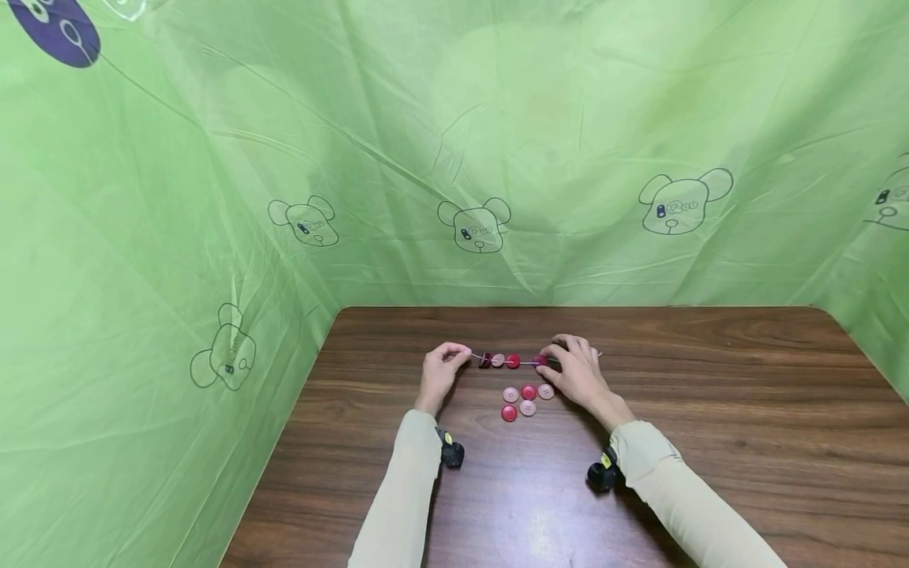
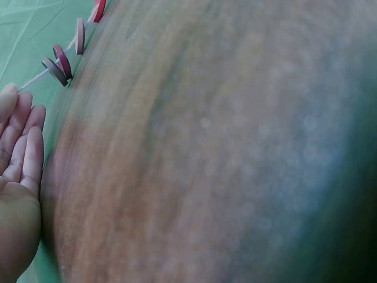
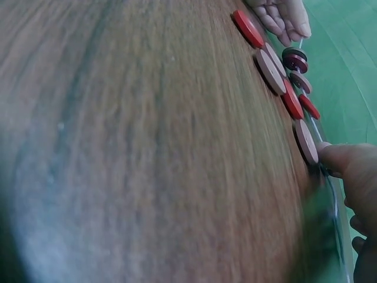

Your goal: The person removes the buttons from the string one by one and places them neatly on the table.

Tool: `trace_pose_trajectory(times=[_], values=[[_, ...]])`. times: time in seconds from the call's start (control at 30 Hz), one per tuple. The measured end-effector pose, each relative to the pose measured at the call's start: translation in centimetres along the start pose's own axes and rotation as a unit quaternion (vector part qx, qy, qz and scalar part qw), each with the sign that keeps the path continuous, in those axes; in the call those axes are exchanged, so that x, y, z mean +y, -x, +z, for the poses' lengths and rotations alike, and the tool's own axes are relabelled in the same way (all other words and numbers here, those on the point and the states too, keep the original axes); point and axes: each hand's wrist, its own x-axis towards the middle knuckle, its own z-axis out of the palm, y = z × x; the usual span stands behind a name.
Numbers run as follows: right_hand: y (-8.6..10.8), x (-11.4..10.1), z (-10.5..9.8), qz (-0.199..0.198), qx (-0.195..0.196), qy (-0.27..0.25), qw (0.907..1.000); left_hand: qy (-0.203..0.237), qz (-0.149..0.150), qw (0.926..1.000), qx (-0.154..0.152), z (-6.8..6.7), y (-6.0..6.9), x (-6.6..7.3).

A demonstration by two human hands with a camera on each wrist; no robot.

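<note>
My left hand [image 1: 442,371] pinches one end of a thin pale string [image 1: 526,363] between thumb and fingertips. Threaded on it are dark maroon buttons [image 1: 485,360] standing on edge, a pale pink button [image 1: 498,360] and a red button [image 1: 513,361]. Farther along, the thumb and fingers of my right hand [image 1: 578,375] pinch a magenta button [image 1: 540,360] on the string, partly covered by the fingers. The string's other end sticks out past that hand. In the left wrist view, the threaded maroon button [image 2: 62,61] hangs close to the left fingertips.
Several loose buttons lie flat in front of the string, among them a pink button [image 1: 528,408] and a red button [image 1: 509,412]. The brown wooden table [image 1: 746,410] meets a green cloth backdrop [image 1: 568,268] behind and at the sides.
</note>
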Motion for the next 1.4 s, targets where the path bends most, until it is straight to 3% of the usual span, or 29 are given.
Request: trace_pose_trajectory(times=[1.4], values=[[1.2, 3.6, -1.7, 0.017, 0.037, 0.003, 0.9992, -0.001, 0.010, 0.9999, 0.002, 0.0, -0.1, 0.0]])
